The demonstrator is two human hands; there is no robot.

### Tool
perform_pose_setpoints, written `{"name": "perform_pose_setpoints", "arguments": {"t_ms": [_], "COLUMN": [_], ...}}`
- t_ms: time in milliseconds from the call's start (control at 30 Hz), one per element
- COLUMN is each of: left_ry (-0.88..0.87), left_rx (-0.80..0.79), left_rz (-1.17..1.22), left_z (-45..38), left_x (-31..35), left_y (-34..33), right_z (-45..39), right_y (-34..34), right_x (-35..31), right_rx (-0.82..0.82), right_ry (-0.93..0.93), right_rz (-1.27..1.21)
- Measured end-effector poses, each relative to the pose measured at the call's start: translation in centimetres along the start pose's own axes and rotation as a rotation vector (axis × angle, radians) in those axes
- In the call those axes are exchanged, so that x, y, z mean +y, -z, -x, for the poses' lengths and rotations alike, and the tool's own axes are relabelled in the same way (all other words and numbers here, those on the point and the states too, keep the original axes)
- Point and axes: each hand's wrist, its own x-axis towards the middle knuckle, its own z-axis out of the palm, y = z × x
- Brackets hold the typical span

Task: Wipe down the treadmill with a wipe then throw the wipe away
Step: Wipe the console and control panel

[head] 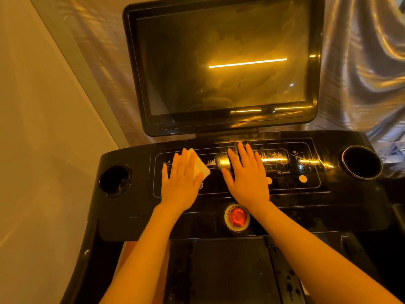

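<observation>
1. Treadmill belt [230,270] at the near edge: dark, cut off by the frame bottom, detail hard to read.
2. Red stop button [237,216] on the console's [341,207] near edge; its lettering is partly hidden by the right wrist.
3. Left hand [180,179] flat, fingers straight, pressing the wipe [199,165] onto the console's left part; the wipe is mostly covered, one white corner showing.
4. Right hand [247,176] flat on the console centre, fingers spread, holding nothing.
5. Cup holders at the left [115,180] and right [360,162] ends: insides dark, contents unreadable.
6. Screen [221,62] at the far edge: off, only reflections.
</observation>
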Motion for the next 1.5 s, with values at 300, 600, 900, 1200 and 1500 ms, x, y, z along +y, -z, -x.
{"name": "perform_pose_setpoints", "arguments": {"t_ms": [300, 600, 900, 1200, 1500], "left_ry": [0.058, 0.113, 0.127, 0.1, 0.217], "left_rx": [-0.02, -0.06, -0.075, 0.007, -0.049], "left_rz": [0.053, 0.04, 0.09, 0.035, 0.163], "left_z": [-0.4, 4.8, -2.5, 7.4, -1.4], "left_x": [0.2, -0.1, -2.8, -2.4, -4.2], "left_y": [0.5, -1.0, 1.5, -2.8, 0.3], "right_z": [0.1, 0.1, 0.1, 0.0, 0.1], "right_y": [0.1, 0.2, 0.2, 0.1, 0.1], "right_x": [0.0, -0.1, 0.0, 0.1, 0.1], "right_rx": [-0.009, -0.023, -0.034, -0.021, -0.026], "right_ry": [-0.001, -0.007, 0.001, 0.01, 0.011], "right_rz": [0.005, -0.014, -0.028, -0.03, -0.032]}}
